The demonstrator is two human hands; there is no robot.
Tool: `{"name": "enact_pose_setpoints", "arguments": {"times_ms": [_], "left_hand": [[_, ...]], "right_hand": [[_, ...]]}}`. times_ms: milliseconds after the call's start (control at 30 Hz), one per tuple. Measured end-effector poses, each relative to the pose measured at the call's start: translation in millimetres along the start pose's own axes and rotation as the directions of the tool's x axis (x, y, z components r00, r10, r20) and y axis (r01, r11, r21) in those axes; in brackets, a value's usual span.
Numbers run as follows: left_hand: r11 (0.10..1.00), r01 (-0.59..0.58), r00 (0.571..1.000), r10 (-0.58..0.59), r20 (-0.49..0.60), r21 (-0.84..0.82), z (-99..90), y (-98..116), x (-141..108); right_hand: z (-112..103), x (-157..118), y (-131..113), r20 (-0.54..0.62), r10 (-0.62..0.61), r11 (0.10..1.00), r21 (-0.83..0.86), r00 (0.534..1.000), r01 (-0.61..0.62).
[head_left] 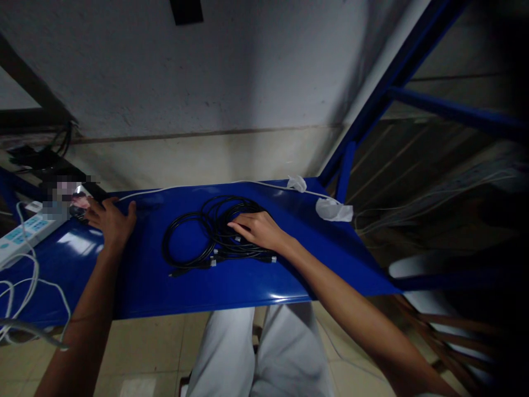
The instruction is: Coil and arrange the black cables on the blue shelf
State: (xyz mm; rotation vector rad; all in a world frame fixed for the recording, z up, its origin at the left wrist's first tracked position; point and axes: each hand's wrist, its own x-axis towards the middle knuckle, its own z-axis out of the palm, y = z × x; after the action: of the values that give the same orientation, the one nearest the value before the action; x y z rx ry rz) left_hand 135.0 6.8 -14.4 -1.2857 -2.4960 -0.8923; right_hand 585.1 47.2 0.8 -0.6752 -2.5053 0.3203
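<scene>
Several coiled black cables point(188, 215) with metal-tipped plugs lie overlapping on the blue tabletop point(165, 298). My right hand point(260, 229) is over the right-hand coils, its fingers closed on the cable; the fingertips are partly hidden among the loops. To the left, my left hand point(111, 220) has its thumb spread wide from the fingers. Those fingers reach to a small pinkish item point(80, 202) at the table's back left, partly blurred out, so I cannot tell what it is or whether they touch it.
A white power strip point(31, 234) and loose white cords point(31, 281) occupy the left end. Along the back edge runs a thin white cable point(165, 188), with crumpled white pieces point(334, 210) at its right. A wall stands behind; a blue frame point(372, 105) rises at right.
</scene>
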Motion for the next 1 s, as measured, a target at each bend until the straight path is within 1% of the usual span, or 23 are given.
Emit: {"name": "enact_pose_setpoints", "arguments": {"times_ms": [133, 200, 233, 367, 467, 533, 700, 767, 867, 1000], "left_hand": [[0.996, -0.093, 0.993, 0.093, -0.079, 0.0, -7.2, -5, 3], [0.989, -0.148, 0.986, 0.149, -0.073, 0.021, -8.2, -3, -1], [0.988, -0.152, 0.986, 0.153, -0.064, 0.03, -7.9, 0, -3], [0.992, -0.126, 0.992, 0.126, -0.025, 0.024, -3.9, 11, -14], [0.993, -0.114, 0.993, 0.114, -0.003, 0.001, -2.7, 15, -18], [0.996, -0.089, 0.996, 0.089, 0.006, 0.003, -4.3, 14, -19], [0.999, 0.048, 0.998, -0.049, 0.051, 0.024, -14.8, 6, -13], [0.996, 0.077, 0.994, -0.08, 0.076, 0.037, -17.6, 2, -10], [0.996, 0.086, 0.992, -0.089, 0.09, 0.03, -16.8, -1, -10], [0.998, 0.056, 0.998, -0.057, 0.039, 0.011, -11.9, 1, -15]], "right_hand": [[-1, 0, 0, 0.014, 0.003, 1.0, -0.006, 1.0, -0.003], [-2, 0, -1, 0.016, -0.007, 1.0, -0.002, 1.0, 0.007], [-2, -1, -1, 0.014, -0.011, 1.0, 0.003, 1.0, 0.011], [-4, -2, -3, 0.019, 0.001, 1.0, 0.025, 1.0, -0.002], [-5, -2, -4, 0.046, 0.017, 0.999, 0.034, 0.999, -0.018], [-6, -2, -4, 0.059, 0.021, 0.999, 0.043, 0.998, -0.024], [-7, -2, -5, 0.077, 0.033, 0.999, 0.028, 0.997, -0.035], [-7, -2, -5, 0.078, 0.034, 0.999, 0.02, 0.996, -0.036], [-5, -2, -4, 0.085, 0.036, 0.999, 0.021, 0.996, -0.038], [-4, -2, -3, 0.087, 0.037, 0.999, 0.022, 0.996, -0.039]]}}
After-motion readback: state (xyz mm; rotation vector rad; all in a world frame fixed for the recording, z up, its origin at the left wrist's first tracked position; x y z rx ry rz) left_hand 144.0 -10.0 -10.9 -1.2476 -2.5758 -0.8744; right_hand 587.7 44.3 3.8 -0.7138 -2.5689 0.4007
